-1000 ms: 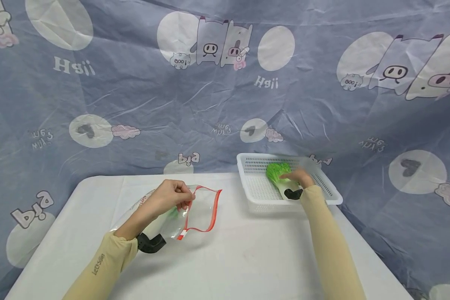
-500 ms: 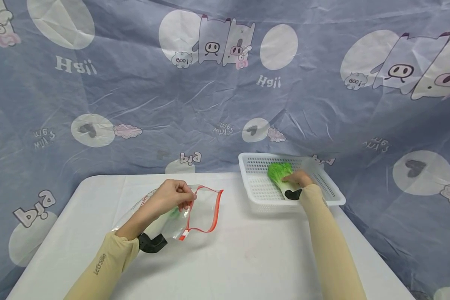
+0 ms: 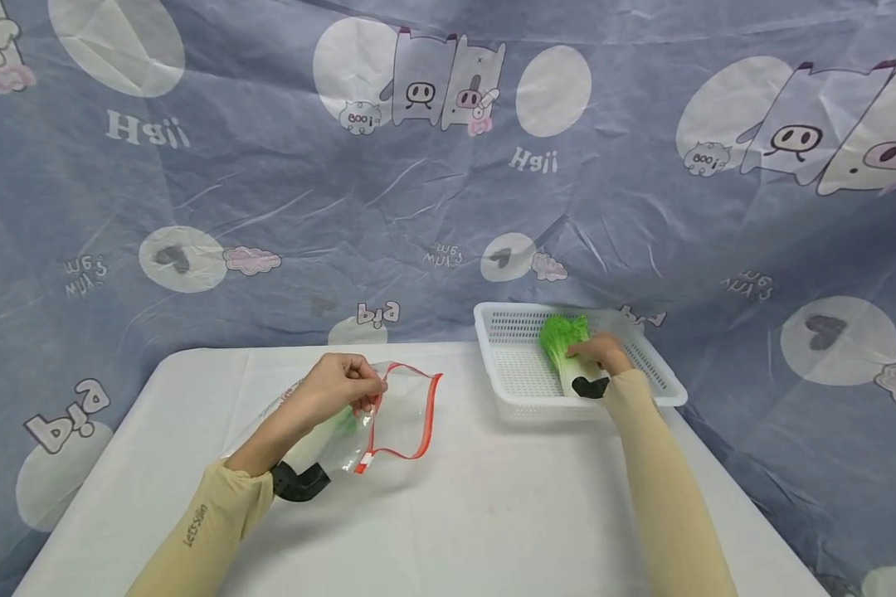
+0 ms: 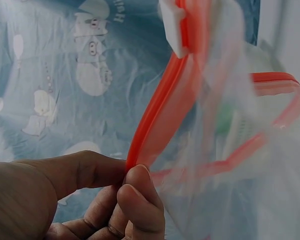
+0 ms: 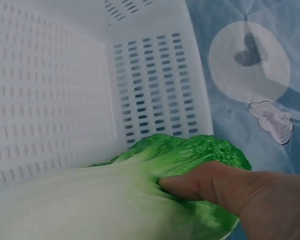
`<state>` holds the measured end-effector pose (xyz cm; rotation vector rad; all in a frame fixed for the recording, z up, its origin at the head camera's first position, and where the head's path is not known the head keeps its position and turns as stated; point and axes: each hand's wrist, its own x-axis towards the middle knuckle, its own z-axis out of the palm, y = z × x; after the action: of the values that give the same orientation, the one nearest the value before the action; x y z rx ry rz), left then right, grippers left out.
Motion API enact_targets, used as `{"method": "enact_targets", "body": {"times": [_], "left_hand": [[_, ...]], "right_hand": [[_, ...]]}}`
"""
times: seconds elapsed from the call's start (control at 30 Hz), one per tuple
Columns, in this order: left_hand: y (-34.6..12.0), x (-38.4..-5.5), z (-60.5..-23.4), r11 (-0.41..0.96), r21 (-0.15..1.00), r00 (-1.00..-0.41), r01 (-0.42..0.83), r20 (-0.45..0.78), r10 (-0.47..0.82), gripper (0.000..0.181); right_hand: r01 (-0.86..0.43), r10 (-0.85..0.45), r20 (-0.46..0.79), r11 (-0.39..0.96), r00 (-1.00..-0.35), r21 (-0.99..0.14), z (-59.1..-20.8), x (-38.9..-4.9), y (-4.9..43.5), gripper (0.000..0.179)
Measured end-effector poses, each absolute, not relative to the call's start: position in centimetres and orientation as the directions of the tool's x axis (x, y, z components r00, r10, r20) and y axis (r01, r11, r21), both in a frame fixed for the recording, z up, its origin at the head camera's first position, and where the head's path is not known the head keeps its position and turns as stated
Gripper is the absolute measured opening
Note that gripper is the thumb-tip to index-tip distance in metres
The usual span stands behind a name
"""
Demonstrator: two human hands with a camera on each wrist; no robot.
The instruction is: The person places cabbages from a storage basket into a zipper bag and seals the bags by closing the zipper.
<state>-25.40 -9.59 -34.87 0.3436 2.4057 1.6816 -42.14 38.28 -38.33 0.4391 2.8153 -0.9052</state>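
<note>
My left hand (image 3: 339, 385) pinches the red-edged rim of a clear zip bag (image 3: 403, 423) between thumb and fingers. The bag's mouth gapes to the right, and a white slider (image 4: 174, 25) sits on its red zip strip. Something pale and green shows through the plastic beneath the hand. At the right, my right hand (image 3: 603, 352) reaches into a white basket (image 3: 508, 365) and grips a Chinese cabbage (image 3: 563, 336). In the right wrist view the thumb (image 5: 190, 187) presses into the cabbage where white stalk turns to green leaf; the other fingers are hidden.
The basket, with slotted walls, stands at the back right of a white table (image 3: 478, 514). A blue-grey patterned cloth (image 3: 448, 191) hangs behind the table and along its sides.
The right hand has closed on the cabbage, whose leafy end has shifted slightly to the right and up inside the basket. The left hand keeps its hold on the bag's rim.
</note>
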Motion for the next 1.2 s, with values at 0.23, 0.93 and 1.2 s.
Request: {"method": "enact_targets", "body": {"times": [0.23,0.93,1.2], "left_hand": [[-9.8,-25.5,-34.8,0.318,0.944,-0.963,0.092,0.002,0.271,0.011],[-10.5,-25.6,-34.2,0.285,0.956,-0.97,0.07,-0.001,0.242,0.013],[-10.6,-25.8,-34.3,0.27,0.961,-0.968,0.067,-0.002,0.249,0.015]], "right_hand": [[0.253,0.238,-0.105,0.76,-0.965,-0.599,-37.3,-40.5,37.7,0.041],[-0.224,0.539,0.477,0.468,-0.694,-0.855,-33.9,-33.9,28.7,0.058],[-0.386,0.42,0.482,0.296,-0.769,-0.874,-34.7,-30.0,22.4,0.06]]}}
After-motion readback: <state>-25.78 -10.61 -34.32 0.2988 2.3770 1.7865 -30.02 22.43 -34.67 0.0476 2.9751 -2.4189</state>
